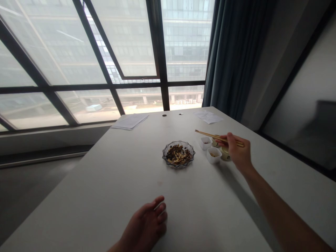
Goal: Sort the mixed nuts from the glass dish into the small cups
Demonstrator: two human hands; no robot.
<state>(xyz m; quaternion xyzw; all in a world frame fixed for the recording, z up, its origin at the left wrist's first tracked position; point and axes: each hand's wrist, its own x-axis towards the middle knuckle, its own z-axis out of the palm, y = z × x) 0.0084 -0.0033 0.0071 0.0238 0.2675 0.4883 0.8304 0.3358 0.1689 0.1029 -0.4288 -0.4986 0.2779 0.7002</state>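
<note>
My right hand (238,148) grips a pair of chopsticks (207,134) above the small containers, tips pointing left. A tiny dark reddish bit shows at the tips, too small to name. Below are two white plastic cups: the far cup (205,143) has a few reddish bits inside, the near cup (214,155) some pale pieces. Partly covered by the hand, a yellowish round container (226,154) stands beside them. Left of the cups is a scalloped glass bowl (165,160) of mixed nuts and seeds (180,155). My left hand (147,224) rests on the table, empty, fingers loosely curled and apart.
The white table (105,185) reaches to the windows. Stacked papers (130,121) lie at its far left corner, and loose sheets (208,116) at the far right. A dark blue curtain (233,59) hangs behind the right corner.
</note>
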